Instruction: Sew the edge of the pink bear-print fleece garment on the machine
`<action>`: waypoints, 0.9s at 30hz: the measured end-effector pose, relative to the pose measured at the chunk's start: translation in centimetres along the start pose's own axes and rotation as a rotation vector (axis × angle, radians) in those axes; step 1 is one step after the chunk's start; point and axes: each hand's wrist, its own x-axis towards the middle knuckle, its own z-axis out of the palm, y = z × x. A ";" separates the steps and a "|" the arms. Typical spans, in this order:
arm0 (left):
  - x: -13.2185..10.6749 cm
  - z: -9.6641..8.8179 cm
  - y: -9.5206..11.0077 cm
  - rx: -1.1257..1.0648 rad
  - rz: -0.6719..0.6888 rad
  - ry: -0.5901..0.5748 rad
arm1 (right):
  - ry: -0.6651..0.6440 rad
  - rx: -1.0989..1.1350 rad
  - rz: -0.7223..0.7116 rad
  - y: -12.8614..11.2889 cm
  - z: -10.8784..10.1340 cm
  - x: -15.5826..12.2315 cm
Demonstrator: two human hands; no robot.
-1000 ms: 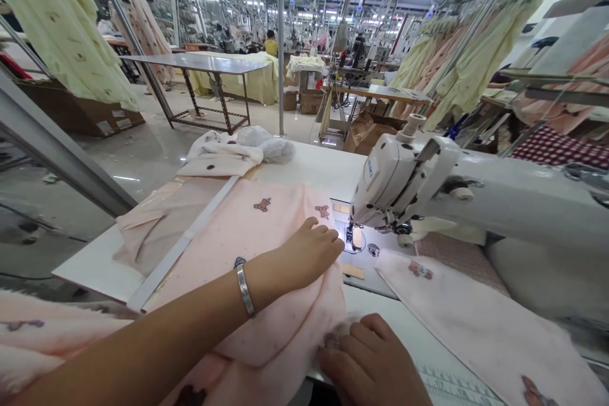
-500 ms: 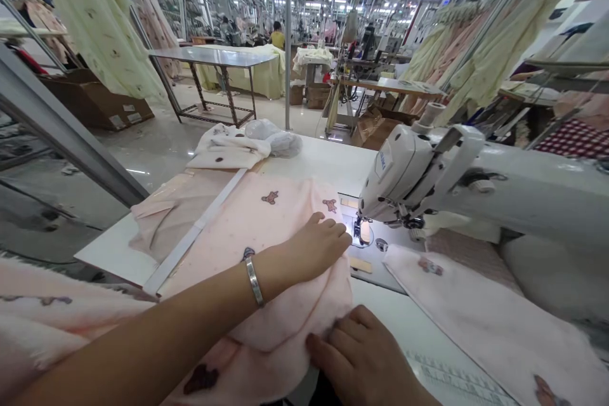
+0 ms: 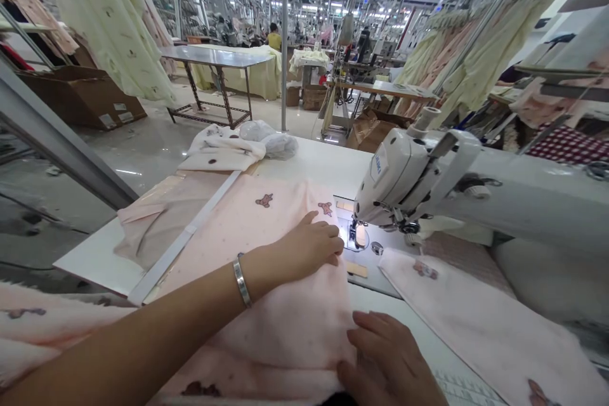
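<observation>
Pink printed fleece fabric [image 3: 280, 323] lies spread over the sewing table, its right edge beside the sewing machine's needle area. My left hand [image 3: 314, 244], with a silver bracelet at the wrist, is closed on that edge, fingers curled down just left of the presser foot [image 3: 354, 235]. Lower down, my right hand [image 3: 385, 355] is at the same edge, thumb and fingers apart, the thumb close to the cloth. Whether the thumb presses on it I cannot tell. The white sewing machine [image 3: 404, 171] has its lamp lit over the plate.
Another pink printed piece [image 3: 476, 317] lies right of the needle. A white ruler-like strip [image 3: 190, 228] crosses the cloth at left. Behind are a folded white dotted cloth [image 3: 223, 152] and a clear plastic bag [image 3: 278, 143]. A metal post [image 3: 61, 133] slants past the table's left side.
My right hand has moved slightly right and its fingers have spread from the fabric edge. The cloth near it looks smoother and flatter. My left hand stays at the edge by the needle.
</observation>
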 end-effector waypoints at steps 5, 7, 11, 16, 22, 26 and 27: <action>0.3 -0.7 0.2 0.008 -0.028 -0.021 | -0.124 0.059 -0.004 0.0 0.5 -0.8; 0.4 -0.9 0.4 0.036 -0.035 -0.023 | -0.119 0.074 0.014 0.1 0.6 -0.9; 0.7 -1.3 1.5 0.110 -0.046 -0.017 | -0.137 0.103 0.039 0.3 0.3 -0.9; -0.7 -1.1 4.5 0.106 -0.100 -0.102 | -0.207 0.132 0.001 0.9 -0.2 -0.8; -3.4 1.0 4.3 -0.010 -0.134 0.077 | -0.286 0.121 -0.059 3.0 -0.6 0.3; -1.6 1.4 2.0 -0.060 -0.114 0.095 | -0.254 0.086 -0.050 4.9 -0.5 1.2; -1.0 1.4 1.6 -0.064 -0.108 0.096 | -0.251 0.081 -0.041 5.3 -0.5 1.4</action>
